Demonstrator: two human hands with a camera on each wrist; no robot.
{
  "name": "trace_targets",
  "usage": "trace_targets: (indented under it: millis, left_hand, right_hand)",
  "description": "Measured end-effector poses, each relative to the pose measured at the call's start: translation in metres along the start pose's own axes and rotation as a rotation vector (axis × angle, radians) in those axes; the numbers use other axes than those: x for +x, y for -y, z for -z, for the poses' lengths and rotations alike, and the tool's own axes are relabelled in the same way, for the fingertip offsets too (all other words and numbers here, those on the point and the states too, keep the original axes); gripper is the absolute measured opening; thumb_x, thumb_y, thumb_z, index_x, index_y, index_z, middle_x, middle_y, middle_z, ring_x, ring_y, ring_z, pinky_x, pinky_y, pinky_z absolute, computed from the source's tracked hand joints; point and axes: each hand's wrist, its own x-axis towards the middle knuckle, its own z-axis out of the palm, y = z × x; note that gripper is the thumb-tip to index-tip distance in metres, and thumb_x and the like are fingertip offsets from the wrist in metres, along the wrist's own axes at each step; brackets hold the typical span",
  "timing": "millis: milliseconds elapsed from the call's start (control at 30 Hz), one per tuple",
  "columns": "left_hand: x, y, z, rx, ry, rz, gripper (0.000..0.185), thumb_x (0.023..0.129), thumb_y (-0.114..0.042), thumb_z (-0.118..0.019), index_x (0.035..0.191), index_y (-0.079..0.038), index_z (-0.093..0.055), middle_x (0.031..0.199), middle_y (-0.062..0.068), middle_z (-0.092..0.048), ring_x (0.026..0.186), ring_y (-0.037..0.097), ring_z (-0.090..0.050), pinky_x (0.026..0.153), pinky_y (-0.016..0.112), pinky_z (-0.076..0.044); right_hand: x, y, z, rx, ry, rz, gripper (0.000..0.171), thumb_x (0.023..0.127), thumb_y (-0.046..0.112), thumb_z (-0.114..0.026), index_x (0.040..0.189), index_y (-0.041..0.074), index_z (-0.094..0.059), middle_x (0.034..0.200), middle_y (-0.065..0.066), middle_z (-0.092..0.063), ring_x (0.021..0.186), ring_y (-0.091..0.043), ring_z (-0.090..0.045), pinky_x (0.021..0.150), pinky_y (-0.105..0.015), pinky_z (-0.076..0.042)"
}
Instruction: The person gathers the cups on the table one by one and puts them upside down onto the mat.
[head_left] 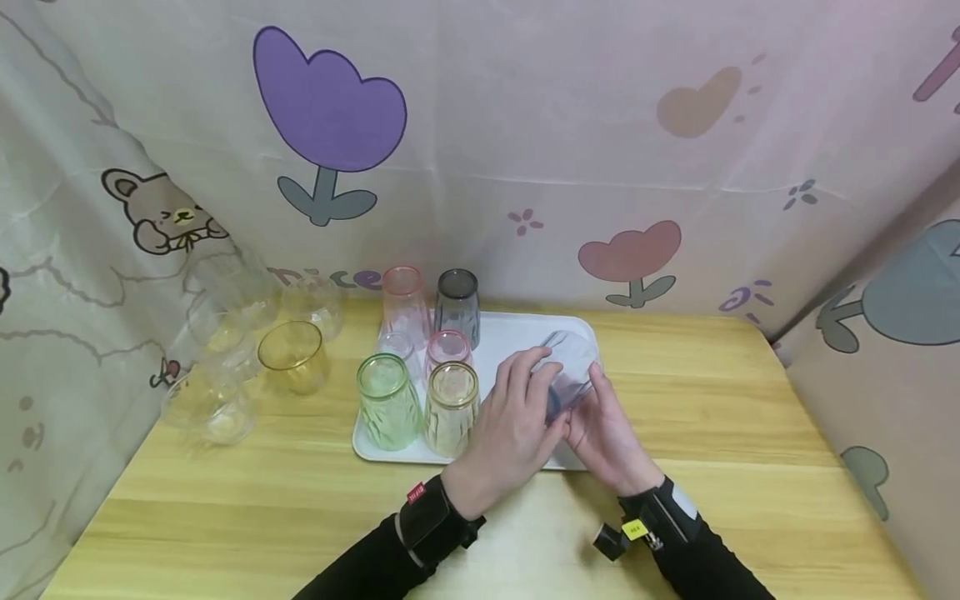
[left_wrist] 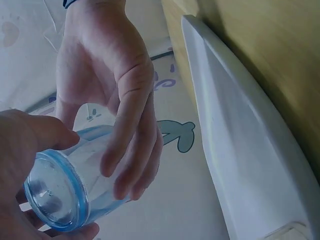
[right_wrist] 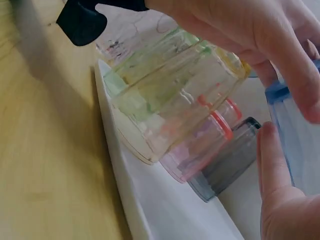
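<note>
Both hands hold a blue clear drinking glass [head_left: 576, 358], tilted over the right part of a white tray [head_left: 495, 333]. My left hand [head_left: 510, 417] grips it from the left, its fingers bent over the side. From the right, my right hand [head_left: 611, 437] holds it with the thumb up along the glass. In the left wrist view, the ribbed blue glass [left_wrist: 55, 192] shows its round end, with the left thumb on it and the right fingers along its side. The right wrist view shows part of the blue glass [right_wrist: 300, 135] between the hands.
On the tray's left half stand a green glass [head_left: 388, 408], a yellow glass [head_left: 452, 417], two pink glasses [head_left: 405, 304], a grey glass [head_left: 459, 312] and a pale glass [head_left: 395, 343]. Left of the tray are an amber glass [head_left: 303, 371] and several clear glasses [head_left: 225, 412]. Curtains border the table.
</note>
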Motion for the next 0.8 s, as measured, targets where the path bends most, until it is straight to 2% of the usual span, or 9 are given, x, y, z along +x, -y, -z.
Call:
trace_targets:
  millis: [100, 200, 300, 400, 500, 600, 667, 800]
  left_hand:
    - [0.001, 0.0, 0.005, 0.006, -0.022, 0.005, 0.063, 0.081, -0.017, -0.085, 0.133, -0.002, -0.051, 0.142, 0.018, -0.05, 0.129, 0.032, -0.05, 0.089, 0.032, -0.06]
    - [0.004, 0.0, 0.011, 0.009, -0.047, 0.01, 0.063, 0.082, -0.018, -0.083, 0.134, -0.002, -0.052, 0.142, 0.017, -0.051, 0.128, 0.032, -0.052, 0.085, 0.034, -0.061]
    - [0.01, 0.0, 0.018, 0.008, -0.047, -0.002, 0.062, 0.083, -0.019, -0.081, 0.135, -0.002, -0.053, 0.141, 0.017, -0.053, 0.126, 0.033, -0.054, 0.089, 0.036, -0.06]
    - [0.015, 0.0, 0.028, 0.021, -0.011, -0.01, 0.061, 0.084, -0.02, -0.08, 0.136, -0.002, -0.054, 0.141, 0.018, -0.053, 0.125, 0.034, -0.055, 0.089, 0.038, -0.06]
    - [0.025, 0.002, 0.042, 0.039, 0.046, 0.0, 0.062, 0.085, -0.021, -0.081, 0.138, -0.003, -0.055, 0.14, 0.018, -0.051, 0.123, 0.034, -0.056, 0.078, 0.038, -0.063]
    - [0.037, 0.002, 0.058, 0.075, 0.127, 0.014, 0.062, 0.085, -0.022, -0.081, 0.139, -0.005, -0.055, 0.139, 0.018, -0.051, 0.122, 0.035, -0.058, 0.072, 0.039, -0.063]
    - [0.045, 0.002, 0.07, 0.109, 0.197, 0.016, 0.061, 0.086, -0.022, -0.081, 0.139, -0.007, -0.056, 0.139, 0.018, -0.051, 0.12, 0.035, -0.059, 0.07, 0.039, -0.062]
    - [0.066, -0.003, 0.094, 0.196, 0.373, 0.049, 0.053, 0.09, -0.023, -0.077, 0.139, -0.013, -0.057, 0.139, 0.013, -0.053, 0.12, 0.032, -0.059, 0.065, 0.039, -0.061]
  right_hand:
    - [0.0, 0.003, 0.004, -0.056, 0.011, 0.051, 0.046, 0.112, 0.051, -0.025, 0.144, 0.022, -0.042, 0.123, 0.003, -0.062, 0.103, -0.008, -0.066, 0.086, -0.021, -0.057]
    - [0.001, 0.009, 0.009, -0.158, 0.002, 0.117, 0.039, 0.114, 0.042, -0.028, 0.133, 0.023, -0.057, 0.119, 0.004, -0.067, 0.104, -0.01, -0.068, 0.091, -0.025, -0.058]
    - [-0.001, 0.018, 0.016, -0.287, -0.043, 0.162, 0.035, 0.115, 0.036, -0.034, 0.132, 0.022, -0.061, 0.123, 0.004, -0.069, 0.111, -0.013, -0.069, 0.097, -0.031, -0.057]
    - [-0.002, 0.028, 0.021, -0.454, -0.119, 0.173, 0.032, 0.113, 0.032, -0.043, 0.135, 0.014, -0.059, 0.127, 0.003, -0.066, 0.111, -0.013, -0.07, 0.097, -0.034, -0.058]
    - [-0.002, 0.039, 0.028, -0.624, -0.176, 0.137, 0.044, 0.112, 0.032, -0.048, 0.143, 0.001, -0.051, 0.134, -0.004, -0.06, 0.111, -0.015, -0.07, 0.095, -0.032, -0.058]
    - [0.0, 0.049, 0.035, -0.767, -0.197, 0.057, 0.058, 0.11, 0.036, -0.051, 0.149, -0.007, -0.043, 0.143, -0.019, -0.055, 0.117, -0.025, -0.069, 0.094, -0.032, -0.059]
    - [0.0, 0.053, 0.039, -0.882, -0.213, -0.004, 0.064, 0.109, 0.04, -0.054, 0.15, -0.008, -0.042, 0.146, -0.025, -0.052, 0.12, -0.032, -0.066, 0.095, -0.034, -0.059]
    - [-0.002, 0.053, 0.046, -1.201, -0.266, -0.107, 0.073, 0.102, 0.05, -0.063, 0.149, -0.003, -0.047, 0.144, -0.025, -0.055, 0.122, -0.04, -0.064, 0.095, -0.043, -0.059]
